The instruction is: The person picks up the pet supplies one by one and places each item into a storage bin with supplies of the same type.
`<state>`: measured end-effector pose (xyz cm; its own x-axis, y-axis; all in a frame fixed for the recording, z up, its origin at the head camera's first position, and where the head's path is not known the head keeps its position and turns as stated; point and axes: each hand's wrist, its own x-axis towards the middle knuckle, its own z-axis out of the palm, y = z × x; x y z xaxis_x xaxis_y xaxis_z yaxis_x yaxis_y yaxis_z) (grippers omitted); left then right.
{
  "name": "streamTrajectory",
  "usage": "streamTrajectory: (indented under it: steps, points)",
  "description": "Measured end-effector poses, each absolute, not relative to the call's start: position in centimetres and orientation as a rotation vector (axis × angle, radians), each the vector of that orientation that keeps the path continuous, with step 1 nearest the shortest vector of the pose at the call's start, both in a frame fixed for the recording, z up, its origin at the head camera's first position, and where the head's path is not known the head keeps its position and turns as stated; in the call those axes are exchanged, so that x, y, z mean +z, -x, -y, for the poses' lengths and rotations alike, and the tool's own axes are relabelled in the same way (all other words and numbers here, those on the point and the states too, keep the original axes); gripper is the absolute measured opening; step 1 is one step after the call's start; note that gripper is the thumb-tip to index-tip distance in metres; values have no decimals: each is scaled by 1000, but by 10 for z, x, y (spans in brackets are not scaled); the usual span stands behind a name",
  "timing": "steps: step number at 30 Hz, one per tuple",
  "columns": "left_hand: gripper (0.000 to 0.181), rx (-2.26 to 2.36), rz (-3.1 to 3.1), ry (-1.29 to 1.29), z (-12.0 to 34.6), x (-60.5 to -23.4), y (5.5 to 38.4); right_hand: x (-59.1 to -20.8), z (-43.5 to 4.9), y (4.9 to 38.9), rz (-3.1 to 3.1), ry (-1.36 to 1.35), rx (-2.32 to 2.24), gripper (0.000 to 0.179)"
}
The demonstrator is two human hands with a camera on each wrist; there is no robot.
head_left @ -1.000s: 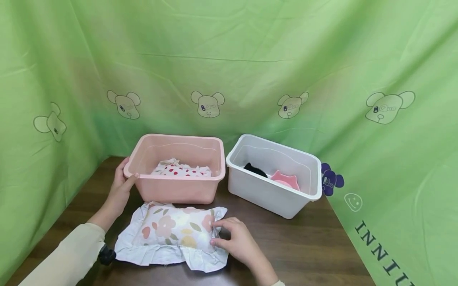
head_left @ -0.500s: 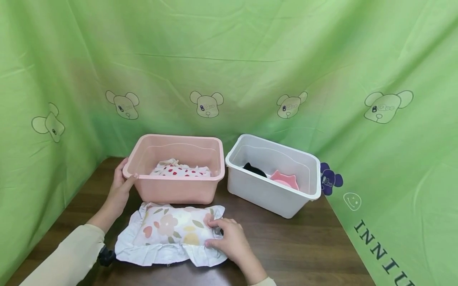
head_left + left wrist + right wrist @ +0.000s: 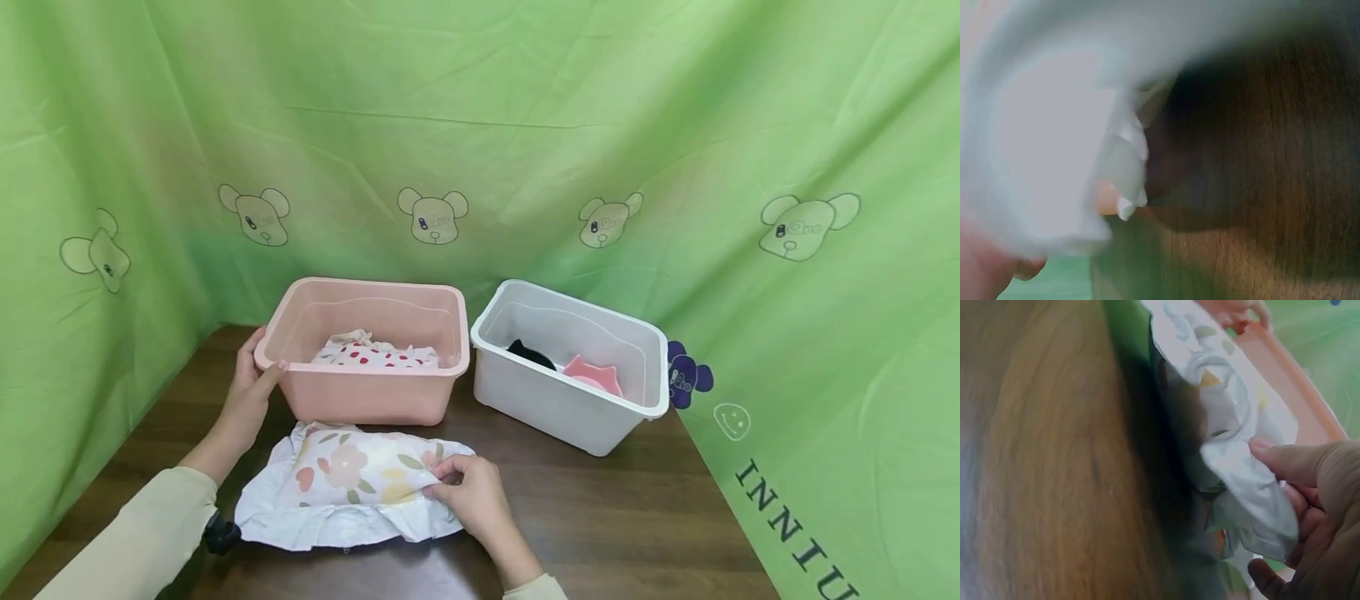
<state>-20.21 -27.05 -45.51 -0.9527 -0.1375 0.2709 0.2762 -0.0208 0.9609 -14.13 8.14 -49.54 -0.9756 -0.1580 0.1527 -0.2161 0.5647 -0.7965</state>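
The floral pillow (image 3: pixel 345 475) is left of middle between the table's (image 3: pixel 607 525) side edges, just in front of the pink bin (image 3: pixel 367 400). The right hand (image 3: pixel 476 492) pinches only the frill (image 3: pixel 300 529) at the pillow's right end; thin cloth could slip, letting the weight sag. The left hand (image 3: pixel 251 383) grips the bin's near left corner; an uneven pull could tip it. Toward the table's far right corner, the white bin (image 3: pixel 562 408) could be knocked if the pink one slides.

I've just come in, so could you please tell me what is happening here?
A person's right hand pinches the ruffled end of a flowered pillow, while the left hand grips the pink bin behind it, which holds a red-spotted cloth. A white bin alongside holds a black item and a pink item.
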Motion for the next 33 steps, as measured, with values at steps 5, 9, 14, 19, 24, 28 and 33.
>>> streamTrajectory:
  steps: [5, 9, 14, 19, 24, 28, 33]
  points:
    - [70, -2054, 1969, 157, 271, -455, 203, -488, -82, 138, 2631, -284, 1425, 19]
    - [71, -2042, 1992, 147, 270, -454, 203, -479, -90, 136, 2593, -286, 1419, 19]
    - [69, -2041, 1978, 140, 268, -455, 203, -469, -107, 132, 2554, -276, 1464, 22]
    - [68, -2033, 1956, 154, 268, -456, 202, -460, -120, 126, 2505, -248, 1507, 25]
    - [68, -2035, 1942, 158, 268, -456, 203, -450, -129, 118, 2457, -247, 1500, 29]
    - [68, -2036, 1942, 148, 267, -456, 204, -438, -134, 114, 2396, -261, 1483, 31]
    - [68, -2032, 1941, 128, 267, -457, 204, -421, -138, 113, 2310, -316, 1493, 31]
